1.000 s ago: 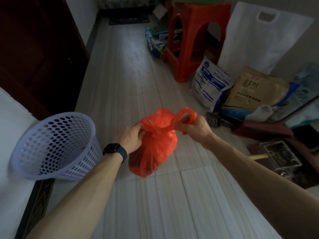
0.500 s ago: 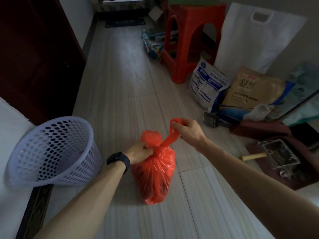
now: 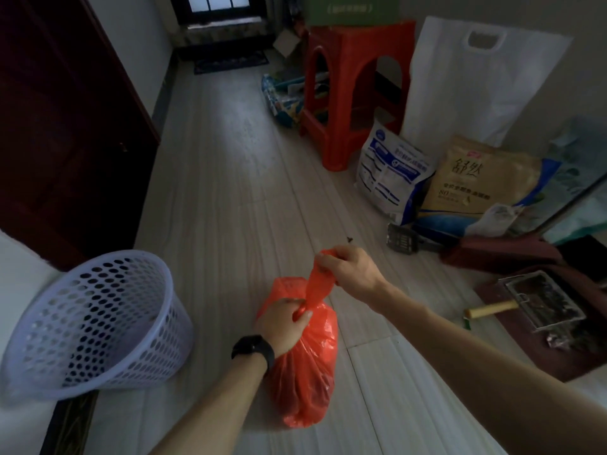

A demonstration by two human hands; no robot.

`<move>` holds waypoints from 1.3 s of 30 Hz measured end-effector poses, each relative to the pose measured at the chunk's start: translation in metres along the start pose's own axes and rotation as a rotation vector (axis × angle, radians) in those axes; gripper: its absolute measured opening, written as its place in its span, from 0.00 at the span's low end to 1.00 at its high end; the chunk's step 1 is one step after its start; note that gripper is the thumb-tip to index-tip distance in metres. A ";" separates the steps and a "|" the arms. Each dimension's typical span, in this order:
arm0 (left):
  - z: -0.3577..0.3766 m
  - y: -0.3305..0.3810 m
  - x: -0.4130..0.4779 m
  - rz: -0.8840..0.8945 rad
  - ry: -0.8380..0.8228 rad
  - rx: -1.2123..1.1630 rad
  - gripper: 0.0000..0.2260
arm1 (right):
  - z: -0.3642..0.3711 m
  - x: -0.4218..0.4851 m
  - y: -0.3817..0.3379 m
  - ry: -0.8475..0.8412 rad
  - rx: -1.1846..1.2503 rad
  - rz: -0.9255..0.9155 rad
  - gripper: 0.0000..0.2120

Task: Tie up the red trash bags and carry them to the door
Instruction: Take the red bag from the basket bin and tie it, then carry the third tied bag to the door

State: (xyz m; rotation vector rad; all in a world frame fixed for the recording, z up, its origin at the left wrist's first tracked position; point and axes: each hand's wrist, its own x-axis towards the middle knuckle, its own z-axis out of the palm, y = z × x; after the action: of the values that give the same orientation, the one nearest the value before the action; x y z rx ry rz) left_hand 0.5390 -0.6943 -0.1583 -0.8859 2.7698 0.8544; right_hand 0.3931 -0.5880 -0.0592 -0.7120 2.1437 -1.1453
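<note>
The left hand [image 3: 281, 327] is gripping the gathered neck of the red trash bag [image 3: 307, 376], fingers curling tight around the bunched plastic, with a black watch [image 3: 253, 350] sitting on that wrist. The right hand [image 3: 348, 271] is pinching a twisted handle strip [image 3: 316, 288] between thumb and fingertips, holding it taut above the neck. The bulging bag is sitting low between both forearms over the pale tiled floor [image 3: 223, 192]; whether its bottom is touching is hard to say. A white perforated basket [image 3: 98, 323] is lying tilted at left, and a red plastic stool [image 3: 348, 93] is standing farther back.
</note>
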 end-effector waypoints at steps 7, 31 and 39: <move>0.026 -0.030 0.006 0.002 0.101 0.123 0.29 | -0.009 0.004 -0.005 -0.013 -0.015 0.034 0.16; -0.054 0.004 -0.056 -0.219 -0.295 0.204 0.22 | 0.007 -0.055 -0.048 -0.278 -0.526 0.222 0.17; -0.272 0.160 -0.129 -0.141 -0.527 0.256 0.16 | -0.134 -0.143 -0.203 -0.462 -0.725 0.388 0.28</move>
State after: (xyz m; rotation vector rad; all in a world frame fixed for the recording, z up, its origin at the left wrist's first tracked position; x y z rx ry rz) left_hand 0.5725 -0.6708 0.1805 -0.6796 2.2637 0.5856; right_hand 0.4297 -0.5155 0.2111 -0.7196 2.1259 0.0333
